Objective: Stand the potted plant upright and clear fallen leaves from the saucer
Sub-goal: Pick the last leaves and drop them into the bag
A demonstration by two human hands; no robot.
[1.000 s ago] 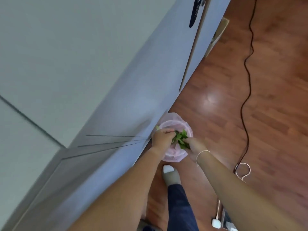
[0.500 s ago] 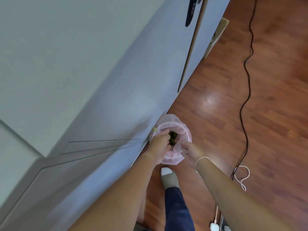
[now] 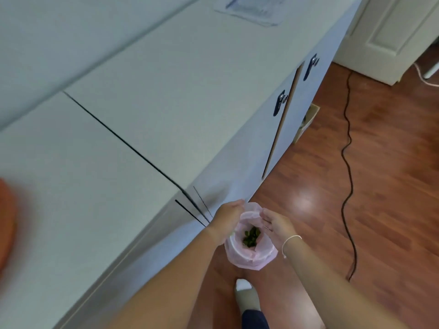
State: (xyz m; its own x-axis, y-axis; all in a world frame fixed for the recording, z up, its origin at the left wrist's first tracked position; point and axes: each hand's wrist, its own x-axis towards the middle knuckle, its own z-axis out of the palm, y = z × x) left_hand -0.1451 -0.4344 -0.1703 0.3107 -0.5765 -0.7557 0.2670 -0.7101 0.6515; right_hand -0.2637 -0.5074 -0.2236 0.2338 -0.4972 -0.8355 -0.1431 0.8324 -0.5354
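A long pale tabletop fills the left, its front edge running diagonally down to a small bin lined with a pink bag on the wooden floor. Right of the bin the floor lies open, crossed only by a black cable. Over the bin's rim, the left hand and right hand hover with fingers spread, holding nothing. Green leaves lie inside the bag. A blurred orange shape sits at the tabletop's left edge. A socked foot stands just below the bin.
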